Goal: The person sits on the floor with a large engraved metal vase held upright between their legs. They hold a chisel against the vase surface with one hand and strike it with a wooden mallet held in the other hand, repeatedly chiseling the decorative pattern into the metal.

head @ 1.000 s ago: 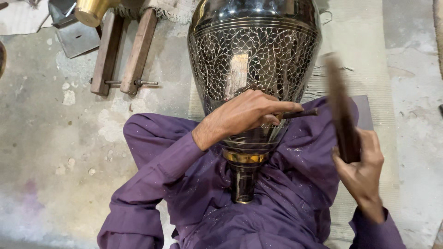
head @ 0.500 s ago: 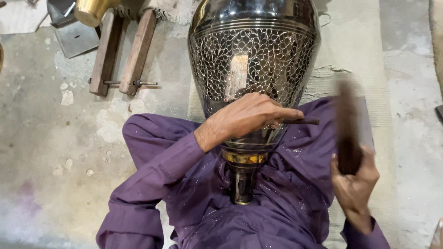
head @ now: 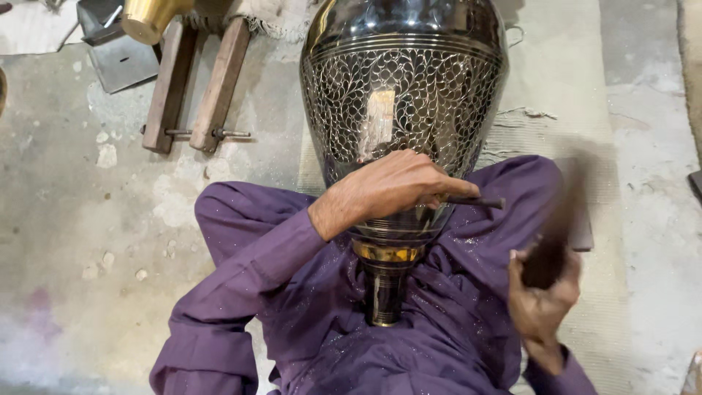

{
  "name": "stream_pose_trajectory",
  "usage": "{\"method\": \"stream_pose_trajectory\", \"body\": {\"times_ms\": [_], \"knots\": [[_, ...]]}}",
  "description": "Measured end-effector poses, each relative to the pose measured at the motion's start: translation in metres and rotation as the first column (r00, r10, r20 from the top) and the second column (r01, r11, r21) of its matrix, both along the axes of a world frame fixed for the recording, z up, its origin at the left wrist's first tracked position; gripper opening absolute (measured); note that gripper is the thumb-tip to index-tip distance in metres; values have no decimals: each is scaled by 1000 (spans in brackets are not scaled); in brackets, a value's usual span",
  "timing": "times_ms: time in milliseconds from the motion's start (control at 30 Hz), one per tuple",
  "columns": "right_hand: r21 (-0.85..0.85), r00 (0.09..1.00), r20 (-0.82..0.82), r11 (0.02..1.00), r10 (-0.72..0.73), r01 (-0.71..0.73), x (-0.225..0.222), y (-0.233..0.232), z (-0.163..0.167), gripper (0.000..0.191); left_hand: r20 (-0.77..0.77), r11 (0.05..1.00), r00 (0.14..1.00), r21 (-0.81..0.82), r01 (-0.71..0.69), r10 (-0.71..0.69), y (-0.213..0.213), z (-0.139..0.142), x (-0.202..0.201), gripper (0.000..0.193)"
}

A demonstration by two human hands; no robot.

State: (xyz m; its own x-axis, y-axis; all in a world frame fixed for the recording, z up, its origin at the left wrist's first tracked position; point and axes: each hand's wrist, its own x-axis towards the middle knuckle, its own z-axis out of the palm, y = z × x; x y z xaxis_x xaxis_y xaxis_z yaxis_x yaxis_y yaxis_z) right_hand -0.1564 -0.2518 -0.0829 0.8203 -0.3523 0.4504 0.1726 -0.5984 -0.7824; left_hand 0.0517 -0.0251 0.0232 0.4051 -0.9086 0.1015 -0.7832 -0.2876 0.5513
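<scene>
The mallet (head: 556,234), gripped in the right hand (head: 545,303), has been swung lower toward the chisel (head: 475,200), which is pinched by the left hand (head: 398,186) against the engraved vase (head: 406,110); a strike is judged underway.

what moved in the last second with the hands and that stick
The right hand swung the dark wooden striker down and inward toward the thin tool; it is motion-blurred now. The left hand stayed put, still pinching that tool against the engraved metal vase. The vase, lying on the purple-clad lap, has not shifted.
</scene>
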Motion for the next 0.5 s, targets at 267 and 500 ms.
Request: {"method": "stream_pose_trajectory", "body": {"times_ms": [267, 500], "knots": [[-30, 947, -322, 1000, -3, -7, 2, -11, 8, 39, 18, 989, 991, -62, -131, 132, 9, -4, -14, 56], [-136, 961, 0, 952, 277, -275, 29, -42, 48, 68, -359, 579, 767, -508, -638, 532, 31, -48, -61, 51]]}}
